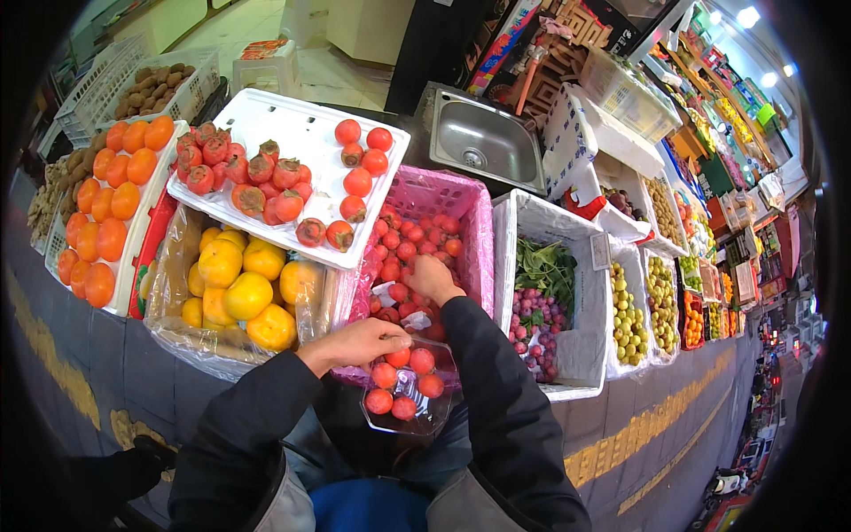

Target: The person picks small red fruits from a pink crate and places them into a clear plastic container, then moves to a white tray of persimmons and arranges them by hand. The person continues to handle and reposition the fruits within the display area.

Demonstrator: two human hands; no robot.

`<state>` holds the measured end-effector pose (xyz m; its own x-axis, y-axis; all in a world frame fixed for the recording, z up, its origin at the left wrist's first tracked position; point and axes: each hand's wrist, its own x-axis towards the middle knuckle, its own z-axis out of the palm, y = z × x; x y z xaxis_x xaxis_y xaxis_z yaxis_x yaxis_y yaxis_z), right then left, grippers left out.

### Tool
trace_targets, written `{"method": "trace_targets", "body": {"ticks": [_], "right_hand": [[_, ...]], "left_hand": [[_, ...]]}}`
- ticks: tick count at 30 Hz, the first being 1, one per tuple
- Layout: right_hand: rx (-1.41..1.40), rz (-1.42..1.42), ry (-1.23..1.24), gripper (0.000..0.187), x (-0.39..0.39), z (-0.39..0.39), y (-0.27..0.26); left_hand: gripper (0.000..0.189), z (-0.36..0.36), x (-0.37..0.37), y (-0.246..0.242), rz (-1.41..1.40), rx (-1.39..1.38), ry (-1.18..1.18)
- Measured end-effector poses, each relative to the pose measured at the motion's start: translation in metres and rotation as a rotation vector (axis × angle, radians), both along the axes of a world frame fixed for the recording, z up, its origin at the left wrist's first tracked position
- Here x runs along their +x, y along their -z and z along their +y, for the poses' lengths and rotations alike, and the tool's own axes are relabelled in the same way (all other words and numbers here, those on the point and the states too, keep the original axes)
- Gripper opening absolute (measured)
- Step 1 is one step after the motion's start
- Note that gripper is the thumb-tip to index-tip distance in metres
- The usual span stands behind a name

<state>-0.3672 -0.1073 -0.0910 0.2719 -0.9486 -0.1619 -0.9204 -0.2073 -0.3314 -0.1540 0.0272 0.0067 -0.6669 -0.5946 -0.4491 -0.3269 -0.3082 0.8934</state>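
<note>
Before me stands a crate lined with pink plastic [475,246], holding many small red persimmons [415,233]. My right hand [433,279] is down among these fruits, and its fingertips are partly hidden. A clear plastic tray [425,425] leans above my lap at the crate's near side, with several red persimmons [379,401] in it. My left hand [362,344] grips the tray's far left edge, fingers over the rim beside the fruit. Pieces of white paper [417,321] lie among the persimmons in the crate, between my hands.
A white foam tray [332,136] of red persimmons overlaps the crate's left rear. Left of it sit a box of yellow persimmons [229,292] and a tray of orange ones [110,239]. On the right is a foam box [585,366] of plums. A steel sink [488,139] lies behind.
</note>
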Motion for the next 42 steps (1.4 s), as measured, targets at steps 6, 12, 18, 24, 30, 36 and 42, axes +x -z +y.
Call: {"method": "trace_targets", "body": {"ticks": [6,12,18,24,30,36,42], "right_hand": [[0.092,0.091,0.084,0.033,0.012,-0.002,-0.002],[0.119,-0.026,0.215,0.037,0.005,-0.007,-0.012],[0.574,-1.431,0.376,0.041,-0.022,0.016,-0.083],[0.682,-1.641,0.088,0.045,-0.011,0.074,-0.152],[0.718,-1.339,0.085,0.039,-0.027,0.148,-0.194],[0.262,-0.372,-0.245,0.049,-0.025,0.22,-0.203],[0.034,-0.149,-0.289,0.04,-0.017,0.252,-0.19]], "left_hand": [[0.046,-0.001,0.0,0.001,0.002,-0.003,0.011],[0.046,0.0,0.001,0.0,0.015,0.006,0.022],[0.048,0.0,0.001,0.001,-0.012,-0.02,0.021],[0.048,0.003,0.002,-0.007,0.0,-0.058,-0.013],[0.041,0.004,-0.001,-0.004,-0.017,0.01,-0.062],[0.043,0.003,0.001,0.002,0.033,-0.06,-0.032],[0.043,0.002,0.001,0.004,0.014,-0.05,-0.006]]}}
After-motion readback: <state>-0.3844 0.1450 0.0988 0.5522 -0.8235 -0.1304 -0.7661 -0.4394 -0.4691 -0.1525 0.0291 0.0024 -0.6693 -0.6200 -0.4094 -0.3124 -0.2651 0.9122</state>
